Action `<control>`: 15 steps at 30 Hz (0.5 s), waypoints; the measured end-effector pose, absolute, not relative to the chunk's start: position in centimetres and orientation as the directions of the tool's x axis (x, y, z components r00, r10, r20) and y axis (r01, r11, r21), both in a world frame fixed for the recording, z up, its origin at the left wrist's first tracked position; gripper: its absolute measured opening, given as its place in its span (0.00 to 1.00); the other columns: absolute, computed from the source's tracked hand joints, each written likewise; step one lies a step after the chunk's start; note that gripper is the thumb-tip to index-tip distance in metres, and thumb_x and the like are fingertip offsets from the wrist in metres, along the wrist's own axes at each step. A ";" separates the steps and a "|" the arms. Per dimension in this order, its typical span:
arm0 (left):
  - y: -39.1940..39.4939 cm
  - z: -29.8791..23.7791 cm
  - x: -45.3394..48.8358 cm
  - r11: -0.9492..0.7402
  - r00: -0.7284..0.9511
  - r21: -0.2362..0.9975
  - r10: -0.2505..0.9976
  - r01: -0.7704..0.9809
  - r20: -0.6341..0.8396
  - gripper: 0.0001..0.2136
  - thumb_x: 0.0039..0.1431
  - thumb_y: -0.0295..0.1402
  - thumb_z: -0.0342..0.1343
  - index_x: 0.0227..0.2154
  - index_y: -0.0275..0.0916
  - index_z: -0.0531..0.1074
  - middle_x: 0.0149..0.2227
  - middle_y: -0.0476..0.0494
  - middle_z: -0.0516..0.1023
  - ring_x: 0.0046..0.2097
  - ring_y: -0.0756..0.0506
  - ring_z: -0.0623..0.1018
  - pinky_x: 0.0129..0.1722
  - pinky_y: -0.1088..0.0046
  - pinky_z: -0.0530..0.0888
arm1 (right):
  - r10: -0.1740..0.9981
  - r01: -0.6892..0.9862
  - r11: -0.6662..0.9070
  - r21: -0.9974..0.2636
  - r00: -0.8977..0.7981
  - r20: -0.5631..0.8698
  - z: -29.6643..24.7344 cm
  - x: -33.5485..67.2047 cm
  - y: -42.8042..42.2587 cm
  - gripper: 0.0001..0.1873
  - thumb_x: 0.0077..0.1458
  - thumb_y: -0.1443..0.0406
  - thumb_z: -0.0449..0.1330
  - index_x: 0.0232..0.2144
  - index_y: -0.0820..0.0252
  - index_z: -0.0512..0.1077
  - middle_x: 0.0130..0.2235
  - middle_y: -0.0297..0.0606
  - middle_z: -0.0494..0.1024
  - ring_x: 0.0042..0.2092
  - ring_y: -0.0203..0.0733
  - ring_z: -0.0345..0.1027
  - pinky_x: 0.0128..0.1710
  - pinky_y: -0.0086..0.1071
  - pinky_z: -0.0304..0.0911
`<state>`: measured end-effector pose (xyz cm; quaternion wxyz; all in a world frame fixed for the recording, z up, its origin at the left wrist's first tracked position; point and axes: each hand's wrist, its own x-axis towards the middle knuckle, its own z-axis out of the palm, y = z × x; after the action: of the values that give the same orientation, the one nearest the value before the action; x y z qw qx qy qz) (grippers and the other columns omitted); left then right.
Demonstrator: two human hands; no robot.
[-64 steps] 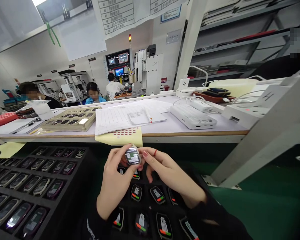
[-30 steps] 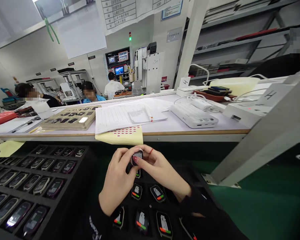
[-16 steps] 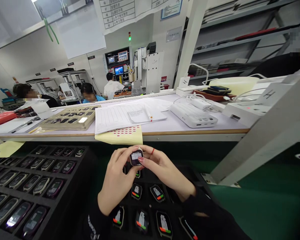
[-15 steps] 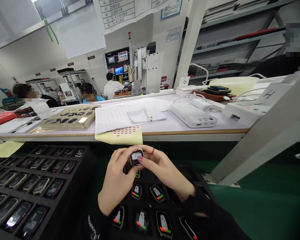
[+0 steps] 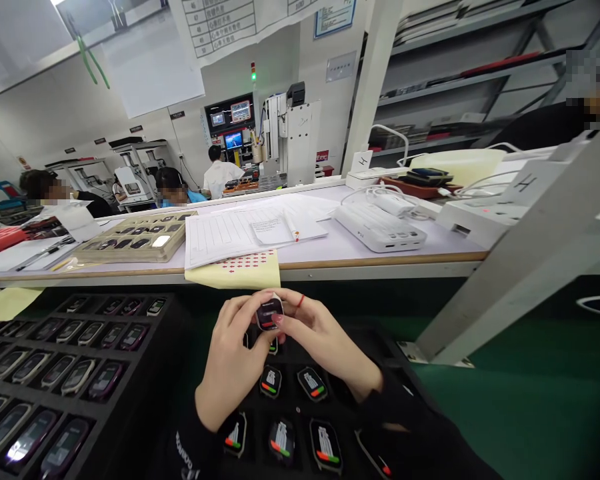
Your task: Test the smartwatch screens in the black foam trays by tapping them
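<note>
Both hands hold one small smartwatch body (image 5: 270, 312) with a lit screen, raised above a black foam tray (image 5: 407, 380). My left hand (image 5: 233, 363) curls round its left side. My right hand (image 5: 320, 340) pinches its right edge, with a red-nailed finger on the screen and a red band on one finger. Below the hands, several watch bodies (image 5: 312, 385) with red and green screen marks lie in the tray's pockets.
A second black tray (image 5: 170, 313) of dark-screened watch bodies fills the left. Behind runs a bench (image 5: 380, 260) with papers (image 5: 230, 233), a yellow sticker sheet (image 5: 240, 270), a beige tray (image 5: 135, 241) and a white charger block (image 5: 380, 230). A grey slanted post (image 5: 520, 260) stands right. Other people sit beyond.
The watch body was turned in my fingers and held a little lower and closer; my right fingertip now rests on its screen. The view has shifted slightly to the right.
</note>
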<state>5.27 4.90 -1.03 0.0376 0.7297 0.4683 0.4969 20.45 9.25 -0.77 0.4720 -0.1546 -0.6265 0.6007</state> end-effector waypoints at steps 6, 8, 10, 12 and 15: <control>4.8 -0.7 5.3 -0.579 0.073 0.519 0.708 0.629 0.702 0.26 0.55 0.19 0.60 0.54 0.49 0.69 0.45 0.48 0.74 0.44 0.48 0.73 0.43 0.73 0.74 | 0.745 -0.372 0.242 -0.896 -0.520 0.417 -0.8 20.5 9.1 0.16 0.63 0.59 0.61 0.50 0.61 0.73 0.41 0.41 0.79 0.37 0.40 0.72 0.33 0.27 0.68; 4.7 -0.6 5.3 -0.586 0.071 0.535 0.712 0.609 0.699 0.26 0.55 0.19 0.60 0.54 0.49 0.69 0.45 0.48 0.74 0.44 0.48 0.74 0.43 0.73 0.74 | 0.746 -0.367 0.244 -0.898 -0.521 0.415 -0.6 20.6 9.0 0.17 0.64 0.59 0.62 0.52 0.60 0.73 0.41 0.40 0.79 0.38 0.39 0.73 0.34 0.26 0.68; 4.6 -0.4 5.2 -0.591 0.061 0.567 0.721 0.574 0.690 0.25 0.54 0.20 0.61 0.53 0.49 0.70 0.45 0.48 0.74 0.45 0.48 0.74 0.43 0.74 0.74 | 0.725 -0.383 0.229 -0.895 -0.547 0.420 -0.3 20.8 8.8 0.18 0.64 0.58 0.62 0.54 0.57 0.72 0.43 0.39 0.79 0.41 0.39 0.73 0.34 0.25 0.68; 4.1 -0.1 5.2 -0.616 0.055 0.595 0.717 0.516 0.695 0.24 0.53 0.21 0.63 0.51 0.49 0.71 0.46 0.48 0.75 0.46 0.47 0.74 0.43 0.74 0.74 | 0.675 -0.403 0.211 -0.890 -0.599 0.431 0.3 21.4 8.4 0.19 0.66 0.57 0.60 0.56 0.54 0.71 0.46 0.39 0.78 0.45 0.40 0.72 0.37 0.25 0.69; 3.0 0.5 5.3 -0.702 0.067 0.589 0.663 0.400 0.745 0.23 0.50 0.25 0.67 0.49 0.49 0.72 0.43 0.48 0.76 0.46 0.46 0.73 0.39 0.75 0.74 | 0.561 -0.398 0.256 -0.881 -0.681 0.471 1.2 22.3 7.3 0.19 0.69 0.57 0.56 0.59 0.49 0.69 0.49 0.38 0.77 0.49 0.41 0.70 0.46 0.29 0.67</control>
<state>5.30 3.03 0.46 0.1143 0.7214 0.3686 0.5750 22.33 7.30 1.18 0.3948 -0.0592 -0.6871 0.6070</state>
